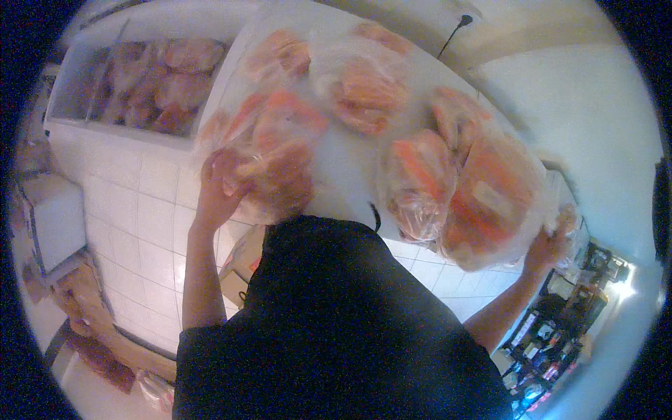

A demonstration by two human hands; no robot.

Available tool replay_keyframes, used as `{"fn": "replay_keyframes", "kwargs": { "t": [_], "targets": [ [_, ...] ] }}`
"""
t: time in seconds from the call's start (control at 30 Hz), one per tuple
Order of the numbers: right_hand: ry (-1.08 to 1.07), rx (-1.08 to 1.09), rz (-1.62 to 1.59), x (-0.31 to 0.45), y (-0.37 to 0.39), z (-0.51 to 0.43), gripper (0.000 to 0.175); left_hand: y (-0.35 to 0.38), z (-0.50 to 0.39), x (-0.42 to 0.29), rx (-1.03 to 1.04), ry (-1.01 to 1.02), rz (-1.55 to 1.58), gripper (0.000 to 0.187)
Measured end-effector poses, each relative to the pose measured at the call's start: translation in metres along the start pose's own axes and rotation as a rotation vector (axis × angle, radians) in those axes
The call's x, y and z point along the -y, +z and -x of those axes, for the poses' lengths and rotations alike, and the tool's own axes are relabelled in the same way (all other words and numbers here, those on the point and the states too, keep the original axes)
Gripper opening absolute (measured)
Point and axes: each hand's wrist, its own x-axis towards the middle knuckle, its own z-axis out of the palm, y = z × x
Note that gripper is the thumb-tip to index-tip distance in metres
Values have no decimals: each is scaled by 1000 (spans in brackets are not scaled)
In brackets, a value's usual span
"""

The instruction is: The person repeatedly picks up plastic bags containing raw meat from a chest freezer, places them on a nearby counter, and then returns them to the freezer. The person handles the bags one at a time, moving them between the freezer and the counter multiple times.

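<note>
My left hand [223,176] grips the near side of a clear plastic bag of brownish-orange goods [278,178] with red print, close to my body. My right hand [551,241] is closed on loose clear plastic at the right end of a large bag with red bands and a pale label [488,205]. Beside that one lies a smaller red-striped bag [420,178]. More filled plastic bags [370,94] are spread over the white worktop [341,163]. Blur hides what exactly the bags contain.
A white chest [123,131] with a glass-like top stands left, holding several similar bags [163,84]. A black cable with a plug [464,21] runs at the wall. Cardboard boxes [241,268] stand on the tiled floor [142,226]. Shelves with many small items [551,336] are at right.
</note>
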Motion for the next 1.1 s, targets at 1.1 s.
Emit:
{"fn": "replay_keyframes", "kwargs": {
  "t": [1.1],
  "targets": [
    [-470, 670, -724, 286, 312, 143, 50, -10, -42, -6, 34, 59, -384, 42]
  ]
}}
